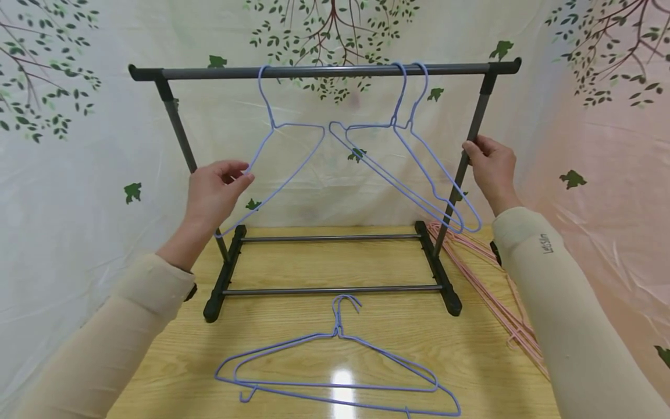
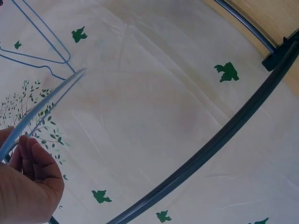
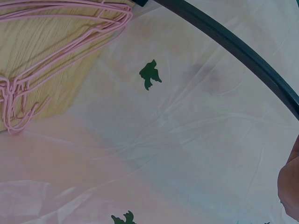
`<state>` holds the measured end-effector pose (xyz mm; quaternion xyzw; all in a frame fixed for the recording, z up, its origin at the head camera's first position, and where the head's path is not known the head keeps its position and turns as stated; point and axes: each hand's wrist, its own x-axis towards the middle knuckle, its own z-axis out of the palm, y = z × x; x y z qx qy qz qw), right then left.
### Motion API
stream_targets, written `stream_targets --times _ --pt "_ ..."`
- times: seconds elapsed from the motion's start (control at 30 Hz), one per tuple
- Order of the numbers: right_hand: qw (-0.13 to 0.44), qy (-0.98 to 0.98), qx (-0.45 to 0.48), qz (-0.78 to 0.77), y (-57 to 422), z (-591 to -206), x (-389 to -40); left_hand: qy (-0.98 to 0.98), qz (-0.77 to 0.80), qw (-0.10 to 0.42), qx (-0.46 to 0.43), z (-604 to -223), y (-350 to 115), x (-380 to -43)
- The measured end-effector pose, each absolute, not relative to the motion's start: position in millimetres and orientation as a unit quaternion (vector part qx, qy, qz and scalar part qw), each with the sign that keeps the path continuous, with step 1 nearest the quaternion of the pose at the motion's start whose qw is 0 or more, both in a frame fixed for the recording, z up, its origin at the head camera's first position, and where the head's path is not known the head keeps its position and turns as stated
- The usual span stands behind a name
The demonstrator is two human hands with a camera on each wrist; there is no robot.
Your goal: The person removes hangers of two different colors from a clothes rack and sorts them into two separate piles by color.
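My left hand [image 1: 214, 189] is at the near arm of a blue wire hanger [image 1: 290, 183], thumb and curled fingers around its wire. That hanger's hook sits over the top bar of a black-and-grey garment rack [image 1: 335, 71]. In the left wrist view, the wire crosses in front of the fingers [image 2: 44, 161]. With thumb and fingers, my right hand [image 1: 492, 169] grips the rack's right post [image 1: 475, 119]; the right wrist view catches only the edge of this hand [image 3: 289, 186]. Two more blue hangers [image 1: 405, 128] hang toward the bar's right end.
Overlapping blue hangers [image 1: 335, 385] lie flat on the wooden table [image 1: 173, 361] in front of the rack. Several pink hangers [image 3: 60, 60] lie piled on the table to the right of the rack. A pale sheet with printed leaves [image 1: 173, 139] hangs behind.
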<state>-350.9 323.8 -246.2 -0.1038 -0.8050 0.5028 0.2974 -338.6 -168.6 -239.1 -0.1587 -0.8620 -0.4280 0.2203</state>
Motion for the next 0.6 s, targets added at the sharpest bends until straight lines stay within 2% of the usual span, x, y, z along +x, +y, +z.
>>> stream_targets --times 0.4,0.6 --pt "0.303 -0.804 -0.098 0.503 324.7 -246.8 -351.2 -0.850 -0.435 0.258 -0.148 -236.8 -169.8 -340.0" --pt "0.298 -0.805 -0.103 0.502 324.4 -246.4 -351.2 -0.847 -0.441 0.261 -0.137 -238.6 -175.5 -339.1"
